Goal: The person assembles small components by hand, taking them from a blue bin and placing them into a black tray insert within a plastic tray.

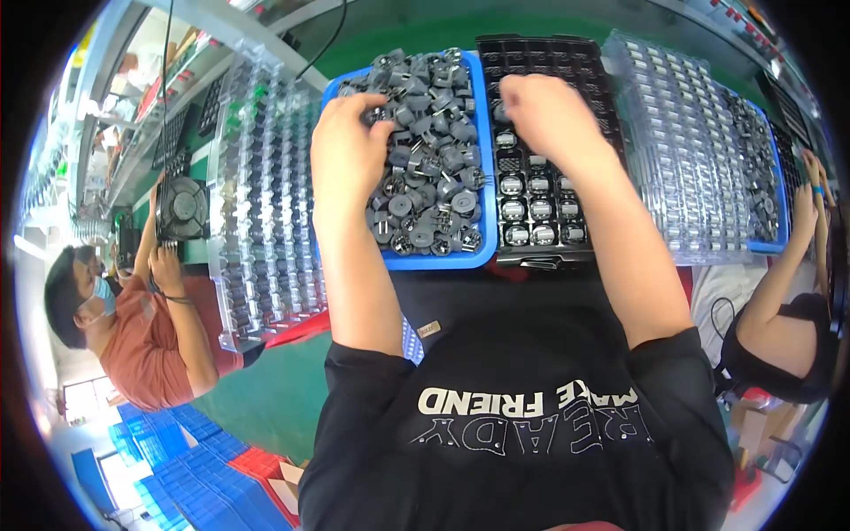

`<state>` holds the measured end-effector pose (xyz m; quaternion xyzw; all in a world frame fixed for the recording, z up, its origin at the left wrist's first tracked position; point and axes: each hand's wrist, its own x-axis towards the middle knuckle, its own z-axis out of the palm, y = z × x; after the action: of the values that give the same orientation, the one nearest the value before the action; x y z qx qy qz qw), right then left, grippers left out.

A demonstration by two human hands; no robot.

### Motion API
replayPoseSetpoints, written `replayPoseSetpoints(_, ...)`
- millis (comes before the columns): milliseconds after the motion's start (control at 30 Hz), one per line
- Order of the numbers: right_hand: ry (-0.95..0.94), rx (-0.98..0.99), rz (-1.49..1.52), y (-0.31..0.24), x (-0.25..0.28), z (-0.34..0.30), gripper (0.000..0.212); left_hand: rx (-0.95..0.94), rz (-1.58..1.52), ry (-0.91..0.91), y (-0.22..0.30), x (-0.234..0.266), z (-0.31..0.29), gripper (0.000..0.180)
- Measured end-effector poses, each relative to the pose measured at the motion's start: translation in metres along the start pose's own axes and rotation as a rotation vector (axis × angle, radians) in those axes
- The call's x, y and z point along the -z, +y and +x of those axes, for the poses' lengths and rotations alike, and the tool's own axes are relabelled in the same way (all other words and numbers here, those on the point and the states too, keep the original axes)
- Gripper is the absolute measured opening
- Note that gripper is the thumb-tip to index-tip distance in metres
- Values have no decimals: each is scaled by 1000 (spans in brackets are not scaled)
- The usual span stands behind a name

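Note:
My left hand (350, 142) is over the left side of a blue bin (486, 159), its thumb and fingers closed around a dark grey round part (377, 115). The bin is heaped with similar grey round parts (423, 205), several showing metal pins. Beside it, my right hand (551, 113) reaches over a black compartment tray (584, 55). Its fingers are bent together, slightly blurred, at a small grey part (499, 111) by the tray's left edge. Nearer compartments hold round parts with pale tops (541, 210); my right hand and forearm hide some of the others.
Tall stacks of clear plastic trays stand at left (266, 203) and right (677, 150). A second blue bin (784, 212) of grey parts is farther right. A person in an orange-brown shirt (155, 345) works at left near a black fan (183, 208); another person's arm (784, 292) reaches in at right.

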<state>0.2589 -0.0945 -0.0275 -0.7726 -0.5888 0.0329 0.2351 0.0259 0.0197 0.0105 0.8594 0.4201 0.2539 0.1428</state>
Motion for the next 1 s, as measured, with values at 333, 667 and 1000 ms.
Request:
replayPoseSetpoints(333,-200,-18,-148,8,64,28,23,130,-112,167,-4,26,-30,26)
replayPoseSetpoints(667,203,-487,-64,225,83,20,37,-21,-1185,-54,23,4,-68,49)
replayPoseSetpoints(1000,144,-371,117,232,75,30,18,-31,-1551,-162,38,-17,-98,53)
